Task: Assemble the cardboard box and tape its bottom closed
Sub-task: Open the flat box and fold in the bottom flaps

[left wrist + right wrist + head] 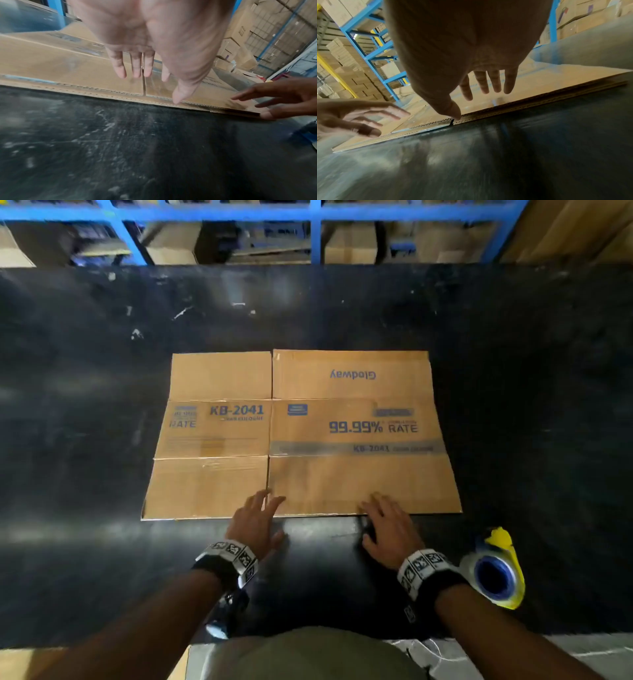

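Here, from the head view, I see one flattened cardboard box [301,436] lying on the black table [102,405], straight ahead of me, its long axis running left to right across my body. My left hand [255,523] and my right hand [390,527] both sit at its near edge, fingers spread and straight, fingertips over the near flaps and pinching nothing. The left one is at the slit between the two near flaps; the right one is further along the wider flap. Both look about equally near the edge, so I judge either could lift it first. One tape dispenser [496,570], yellow and blue with a clear roll, lies just beside my right wrist, well apart from the box. The box is still flat, so I judge the assembly is not yet begun.

From the left wrist view, my left hand's fingers [120,67] reach out over the cardboard, loose and apart, the thumb tip down at the corrugated edge. Whether the fingertips touch the board I cannot tell. The slit between flaps sits right under my middle fingers. My right hand shows at the right side of this view, fingers fanned, its lowest finger at the edge of the cardboard.

From the right wrist view, the four fingers of my right hand [494,83] hang straight over the flap, the thumb touching the edge near the slit. I count two layers of board there, one on the other. The next move, I think, turns on getting fingers between those layers.
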